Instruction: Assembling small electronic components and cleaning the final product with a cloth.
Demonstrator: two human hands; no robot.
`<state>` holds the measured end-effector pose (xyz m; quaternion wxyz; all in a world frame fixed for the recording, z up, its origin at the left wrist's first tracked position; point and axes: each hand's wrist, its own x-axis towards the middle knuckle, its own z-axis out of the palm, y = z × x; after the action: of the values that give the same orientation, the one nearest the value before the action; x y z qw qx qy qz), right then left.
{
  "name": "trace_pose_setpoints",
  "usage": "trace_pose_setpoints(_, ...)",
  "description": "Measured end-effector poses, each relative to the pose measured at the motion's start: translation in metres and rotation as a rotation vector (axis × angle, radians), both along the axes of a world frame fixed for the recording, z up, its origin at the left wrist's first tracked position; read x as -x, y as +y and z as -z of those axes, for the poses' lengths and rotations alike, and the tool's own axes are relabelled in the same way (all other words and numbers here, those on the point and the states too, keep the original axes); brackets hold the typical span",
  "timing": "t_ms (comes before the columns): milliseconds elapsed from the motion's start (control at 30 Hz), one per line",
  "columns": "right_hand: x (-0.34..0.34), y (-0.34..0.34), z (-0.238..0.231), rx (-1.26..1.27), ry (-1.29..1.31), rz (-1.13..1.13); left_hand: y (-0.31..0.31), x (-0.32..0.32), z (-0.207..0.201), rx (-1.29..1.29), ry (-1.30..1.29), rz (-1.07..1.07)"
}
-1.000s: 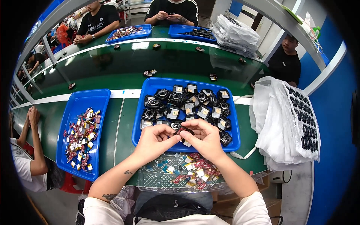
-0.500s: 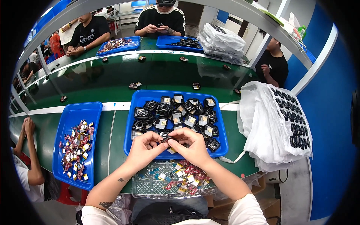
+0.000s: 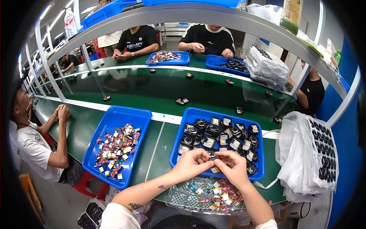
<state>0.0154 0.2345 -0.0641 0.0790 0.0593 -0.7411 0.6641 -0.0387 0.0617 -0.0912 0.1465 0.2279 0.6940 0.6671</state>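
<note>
My left hand (image 3: pixel 193 163) and my right hand (image 3: pixel 233 166) meet over the near edge of a blue tray (image 3: pixel 192 115) filled with several small black parts. Together they pinch one small black part (image 3: pixel 214 157) between their fingertips. Just below my hands lies a clear plastic tray (image 3: pixel 179 197) holding several small red and yellow pieces.
A second blue tray (image 3: pixel 114 118) with small coloured pieces sits to the left. A stack of white plastic bags (image 3: pixel 305 152) lies at the right. A green conveyor belt (image 3: pixel 152 89) carries single black parts. Other people sit across the belt and at the left.
The view has tilted up, showing more of the far belt and shelf. My hands stay together on the small part at the tray's near edge.
</note>
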Motion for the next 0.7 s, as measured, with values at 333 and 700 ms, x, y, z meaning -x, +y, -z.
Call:
trace_pose_setpoints(333, -0.0052, -0.0007, 0.0056, 0.011, 0.055, 0.024, -0.0007, -0.0072, -0.0058, 0.041, 0.013, 0.031)
trace_pose_setpoints(700, -0.0022, 0.0018, 0.0077, 0.023, 0.019, 0.018, 0.0016, -0.0028, -0.0017, 0.026, 0.033, 0.022)
